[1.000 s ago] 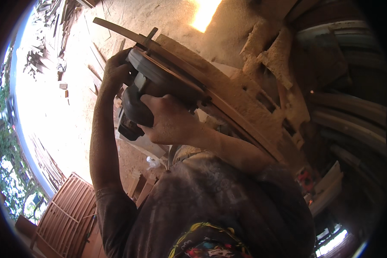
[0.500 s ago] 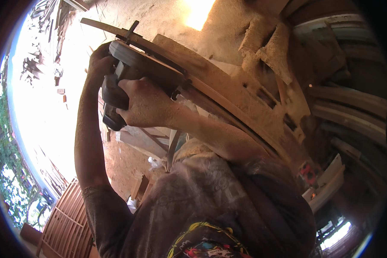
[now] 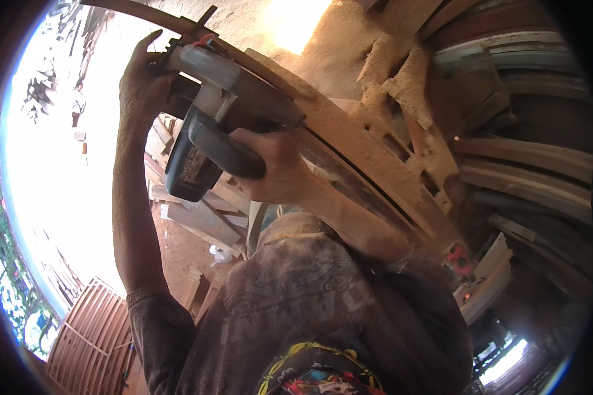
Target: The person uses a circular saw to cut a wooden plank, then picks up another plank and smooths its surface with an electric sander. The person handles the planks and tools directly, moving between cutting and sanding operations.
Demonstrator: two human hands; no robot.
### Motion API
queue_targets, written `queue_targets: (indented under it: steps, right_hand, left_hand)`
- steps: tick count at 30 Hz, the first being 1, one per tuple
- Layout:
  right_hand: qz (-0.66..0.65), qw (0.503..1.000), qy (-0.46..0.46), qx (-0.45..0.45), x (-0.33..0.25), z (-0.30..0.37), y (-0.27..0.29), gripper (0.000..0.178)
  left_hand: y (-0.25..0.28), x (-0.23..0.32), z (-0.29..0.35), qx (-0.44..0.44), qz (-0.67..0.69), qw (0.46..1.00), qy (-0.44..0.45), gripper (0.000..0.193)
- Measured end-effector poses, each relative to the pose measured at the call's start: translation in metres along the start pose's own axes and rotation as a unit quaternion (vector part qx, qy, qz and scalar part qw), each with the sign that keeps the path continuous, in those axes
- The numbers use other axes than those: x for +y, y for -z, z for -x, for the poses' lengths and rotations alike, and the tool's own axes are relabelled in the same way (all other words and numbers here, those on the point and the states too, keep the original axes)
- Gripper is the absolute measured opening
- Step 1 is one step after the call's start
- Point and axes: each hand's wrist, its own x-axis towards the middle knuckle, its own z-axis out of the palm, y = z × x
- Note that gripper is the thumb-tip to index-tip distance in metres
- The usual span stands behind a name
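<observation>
Light patch (image 3: 298,26) on floor (image 3: 349,39) at 12 o'clock; boards (image 3: 534,157) at 3; slatted panel (image 3: 89,337) at 8; foliage (image 3: 1,237) near 9.

The right hand (image 3: 277,168) grips the circular saw (image 3: 244,82) behind; the left hand (image 3: 143,89) (arm stretched out) is at its front.

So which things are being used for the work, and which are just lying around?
In use: power saw, gripped by the right hand, left hand at its far end; dusty plank alongside.

Lying around: slatted wooden panel; crumpled plastic.
</observation>
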Motion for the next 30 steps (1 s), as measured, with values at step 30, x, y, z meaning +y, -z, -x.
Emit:
queue_targets:
  steps: [30]
  right_hand:
    - [0.122, 0.822, -0.072, -0.552, -0.046, 0.325, 0.04, 0.03]
  left_hand:
    - [-0.231, -0.006, 0.607, 0.318, 0.368, 0.782, 0.389, 0.066]
